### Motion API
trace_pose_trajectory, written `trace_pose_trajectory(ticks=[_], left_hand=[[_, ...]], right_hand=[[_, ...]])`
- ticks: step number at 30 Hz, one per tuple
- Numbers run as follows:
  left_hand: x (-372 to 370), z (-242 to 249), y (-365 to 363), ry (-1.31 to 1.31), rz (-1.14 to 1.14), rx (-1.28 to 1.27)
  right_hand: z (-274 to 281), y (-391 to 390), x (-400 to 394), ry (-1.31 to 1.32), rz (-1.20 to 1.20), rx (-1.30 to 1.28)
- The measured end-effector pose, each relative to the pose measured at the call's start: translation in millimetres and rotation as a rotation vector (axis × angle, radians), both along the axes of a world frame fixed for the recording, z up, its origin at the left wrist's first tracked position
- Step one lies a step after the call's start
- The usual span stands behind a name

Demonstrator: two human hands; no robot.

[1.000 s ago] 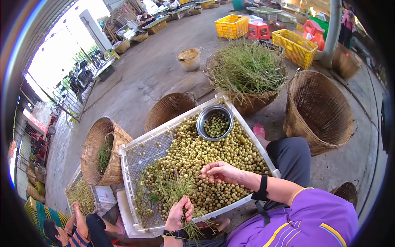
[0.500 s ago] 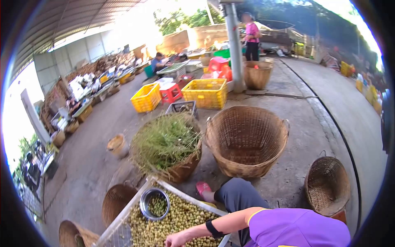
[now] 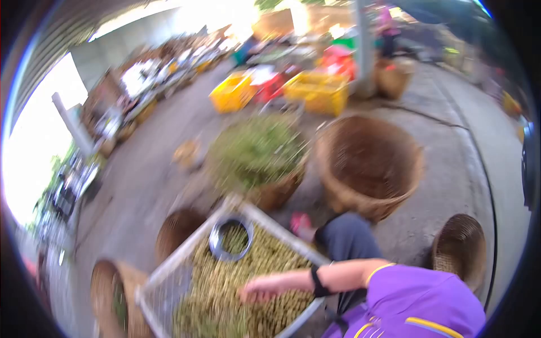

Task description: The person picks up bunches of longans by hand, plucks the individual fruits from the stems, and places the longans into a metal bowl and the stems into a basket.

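My right hand (image 3: 260, 289) reaches in from the right, low over small round yellow-green fruits (image 3: 282, 253) spread across a white mesh-bottomed tray (image 3: 147, 307). Motion smears its fingers, so I cannot tell whether they hold anything. On the fruits near the tray's far corner stands a round metal bowl (image 3: 215, 243) with more greenish pieces inside. A black band circles my right forearm below the purple sleeve. My left hand is out of view.
Beyond the tray stand a wicker basket heaped with green stalks (image 3: 256, 152) and a large wicker basket (image 3: 369, 163). Smaller baskets (image 3: 459, 248) flank the tray. Yellow crates (image 3: 318, 93), a grey post (image 3: 363, 50) and a person in pink (image 3: 386, 25) are farther back.
The view has swung, so the baskets and crates sit higher and farther right. More of the tray now shows, with my right hand fully in view over the fruits.
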State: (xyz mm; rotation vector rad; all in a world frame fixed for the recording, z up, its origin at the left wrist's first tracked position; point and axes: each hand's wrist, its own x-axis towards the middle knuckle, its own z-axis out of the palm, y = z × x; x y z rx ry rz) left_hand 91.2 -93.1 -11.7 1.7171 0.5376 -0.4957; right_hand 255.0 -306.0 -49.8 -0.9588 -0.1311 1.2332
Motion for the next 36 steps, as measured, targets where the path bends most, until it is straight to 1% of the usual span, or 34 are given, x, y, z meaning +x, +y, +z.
trace_pose_trajectory(ticks=[1, 2, 3, 5, 6, 7, 8, 10, 11, 13, 14, 15, 17, 19, 21, 23, 25, 27, 28, 29, 30, 31, 32, 33, 34, 35, 36], left_hand=[[-4.8, -13.9, 12.3, 0.004, 0.012, -0.036], [-12.5, -5.9, 12.4, -0.015, 0.128, -0.104], [-17.1, -6.9, 26.2, 0.119, 0.063, -0.154], [-25.9, 16.9, 37.3, 0.122, 0.114, -0.347], [-30.9, 20.5, 43.7, 0.095, 0.165, -0.433], [-36.5, 20.0, 52.1, 0.057, 0.203, -0.520], [-42.8, 14.9, 61.1, 0.022, 0.248, -0.595], [-53.2, 1.0, 74.3, -0.077, 0.293, -0.718], [-55.4, 4.3, 73.7, -0.076, 0.346, -0.759], [-56.6, 11.2, 67.3, -0.051, 0.479, -0.746], [-59.7, 9.7, 67.6, -0.052, 0.493, -0.748], [-62.2, 7.9, 67.8, -0.051, 0.531, -0.767], [-65.8, 1.3, 69.4, -0.048, 0.571, -0.795], [-69.9, -6.7, 76.1, -0.146, 0.498, -0.861], [-73.8, -5.9, 79.1, -0.138, 0.512, -0.829], [-76.6, -5.5, 82.6, -0.148, 0.575, -0.708], [-85.0, -7.6, 91.6, -0.121, 0.560, -0.685], [-90.3, -10.1, 94.6, -0.120, 0.561, -0.554], [-90.6, -12.0, 93.4, -0.124, 0.595, -0.514], [-91.4, -19.1, 94.9, -0.131, 0.594, -0.511], [-91.9, -29.8, 98.8, -0.157, 0.611, -0.522], [-90.8, -34.8, 101.2, -0.182, 0.627, -0.531], [-81.7, -24.8, 96.4, -0.232, 0.685, -0.535], [-72.8, -26.0, 102.1, -0.240, 0.683, -0.534], [-64.0, -31.7, 108.2, -0.224, 0.746, -0.488], [-54.5, -31.9, 110.9, -0.206, 0.808, -0.444], [-42.2, -31.6, 109.1, -0.178, 0.848, -0.324]], right_hand=[[-1.8, -4.3, 11.0, -0.060, 0.041, 0.011], [15.5, -3.5, 9.0, -0.144, -0.066, -0.057], [0.4, 3.1, 17.7, -0.151, -0.068, -0.074], [-4.7, 9.7, 27.6, -0.352, -0.089, -0.127], [-5.1, 17.6, 33.5, -0.428, -0.071, -0.267], [-8.1, 24.3, 38.6, -0.521, -0.041, -0.312], [-7.3, 31.6, 45.3, -0.561, -0.009, -0.363], [-6.6, 45.4, 54.6, -0.577, -0.038, -0.360], [-9.8, 54.5, 61.6, -0.635, -0.018, -0.429], [-20.5, 71.8, 72.2, -0.862, -0.031, -0.550], [-21.1, 76.5, 73.1, -1.020, -0.052, -0.638], [-21.6, 80.5, 74.4, -1.176, -0.062, -0.664], [-26.7, 87.1, 77.2, -1.309, -0.088, -0.703], [-27.4, 88.8, 78.1, -1.363, -0.067, -0.749], [-25.0, 89.4, 76.5, -1.419, -0.011, -0.819], [-26.7, 86.5, 75.1, -1.580, -0.017, -0.794], [-18.4, 89.0, 67.0, -1.700, -0.007, -0.800], [-1.1, 107.7, 51.5, -1.624, 0.103, -0.877], [-4.9, 119.6, 42.1, -1.661, 0.162, -0.859], [9.6, 129.8, 25.3, -1.579, 0.245, -0.805], [2.8, 140.7, 13.2, -1.410, 0.333, -0.728], [-4.5, 145.1, -3.7, -1.367, 0.322, -0.618], [1.3, 151.4, -20.5, -1.128, 0.426, -0.614], [-25.0, 158.8, -33.6, -0.937, 0.429, -0.493], [-27.6, 160.8, -49.2, -0.716, 0.414, -0.425], [-38.7, 163.6, -60.8, -0.564, 0.394, -0.363], [-49.5, 166.0, -73.1, -0.554, 0.323, -0.371]])
